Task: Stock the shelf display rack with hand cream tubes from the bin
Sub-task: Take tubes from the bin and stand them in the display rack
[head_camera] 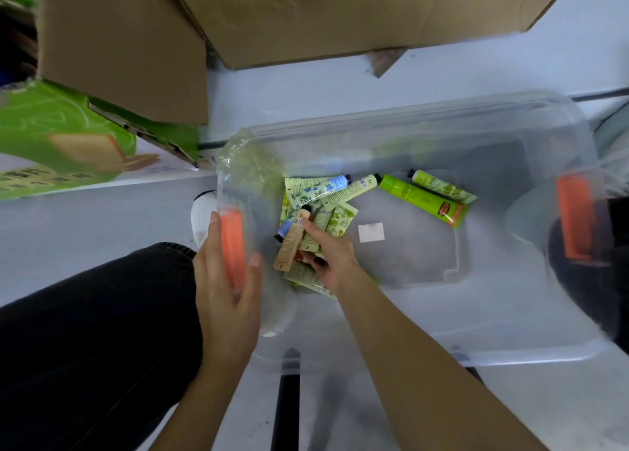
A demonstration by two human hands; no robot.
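Note:
A clear plastic bin [510,355] sits on the floor in front of me. Several hand cream tubes [326,191] lie in a heap at its left side, in green, cream, blue and peach prints. Two more green tubes [422,197] lie apart toward the middle. My left hand [228,280] grips the bin's left end around its orange handle clip [233,246]. My right hand [332,256] is down inside the bin, fingers closed on tubes in the heap, touching a peach tube [291,243]. No display rack is in view.
Large brown cardboard boxes [306,14] stand just behind the bin, and a green printed carton [51,137] lies at the left. My dark trouser leg [95,331] and white shoe [202,219] are left of the bin. A second orange clip [575,219] marks the bin's right end.

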